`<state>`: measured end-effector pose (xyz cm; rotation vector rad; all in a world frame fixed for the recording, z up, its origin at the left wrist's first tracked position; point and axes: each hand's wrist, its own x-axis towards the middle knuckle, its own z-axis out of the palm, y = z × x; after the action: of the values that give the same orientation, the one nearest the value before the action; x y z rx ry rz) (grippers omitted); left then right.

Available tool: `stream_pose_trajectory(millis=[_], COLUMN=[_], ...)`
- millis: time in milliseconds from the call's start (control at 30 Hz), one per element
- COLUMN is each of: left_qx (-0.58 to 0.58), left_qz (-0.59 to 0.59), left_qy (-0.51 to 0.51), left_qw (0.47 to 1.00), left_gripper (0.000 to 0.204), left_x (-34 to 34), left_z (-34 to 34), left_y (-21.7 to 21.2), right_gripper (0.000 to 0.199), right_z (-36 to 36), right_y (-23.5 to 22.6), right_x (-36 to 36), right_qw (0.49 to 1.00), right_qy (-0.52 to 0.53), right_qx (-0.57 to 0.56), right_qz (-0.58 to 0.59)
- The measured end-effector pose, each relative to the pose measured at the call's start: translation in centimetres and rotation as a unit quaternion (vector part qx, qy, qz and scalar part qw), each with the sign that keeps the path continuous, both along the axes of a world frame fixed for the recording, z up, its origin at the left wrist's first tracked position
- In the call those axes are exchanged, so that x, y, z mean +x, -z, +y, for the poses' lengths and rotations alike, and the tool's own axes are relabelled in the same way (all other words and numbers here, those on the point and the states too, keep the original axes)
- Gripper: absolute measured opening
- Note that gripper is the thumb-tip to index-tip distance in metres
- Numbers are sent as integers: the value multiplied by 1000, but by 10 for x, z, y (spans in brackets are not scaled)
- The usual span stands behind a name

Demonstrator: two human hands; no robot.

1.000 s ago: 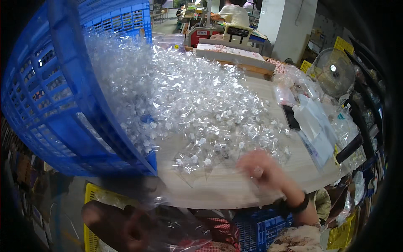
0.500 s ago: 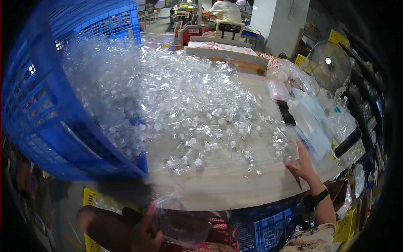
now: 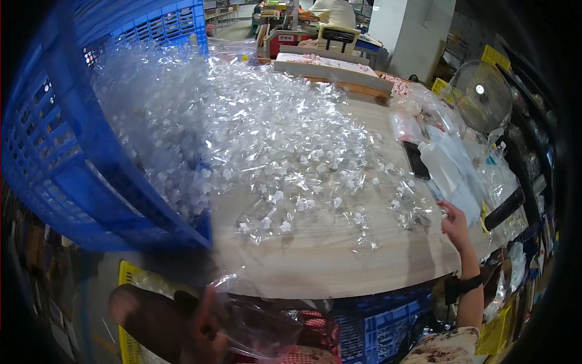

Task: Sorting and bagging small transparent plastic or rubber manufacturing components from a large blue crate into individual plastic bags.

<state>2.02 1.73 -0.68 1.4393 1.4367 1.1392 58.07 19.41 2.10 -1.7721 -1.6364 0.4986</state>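
Table (image 3: pixel 339 267), wooden, taken as landmark. Left hand (image 3: pixel 200 327) below its near edge, clenched on the mouth of a clear bag (image 3: pixel 267 321) hanging off that edge. Right hand (image 3: pixel 454 224) at the table's right side, fingers touching a stack of flat clear pouches (image 3: pixel 448 170); cannot tell whether pinched or only resting. Small clear parts (image 3: pixel 285 145) heaped across the table's middle. Blue crate (image 3: pixel 54 151) tilted on the left end, parts spilling out. Fan (image 3: pixel 482 94) beyond the far right corner.
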Motion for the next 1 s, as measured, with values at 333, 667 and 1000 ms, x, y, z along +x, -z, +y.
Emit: stream_pose_trajectory(millis=[333,667,1000], left_qx=[6,-60,-87], left_qz=[101,42,39], left_qy=[-28,-45,-25], left_qw=[994,996,995], left_gripper=[82,85,87], left_x=[4,-1,-5], left_z=[-3,-11,-3], left_y=[-15,-7,-2], right_gripper=[20,33,46], right_z=[59,72,40], right_y=[-34,-12,11], right_x=[-51,-66,-99], right_qw=[996,979,942], right_qy=[78,-75,-204], right_qx=[20,24,-32], right_qz=[21,-187,-263])
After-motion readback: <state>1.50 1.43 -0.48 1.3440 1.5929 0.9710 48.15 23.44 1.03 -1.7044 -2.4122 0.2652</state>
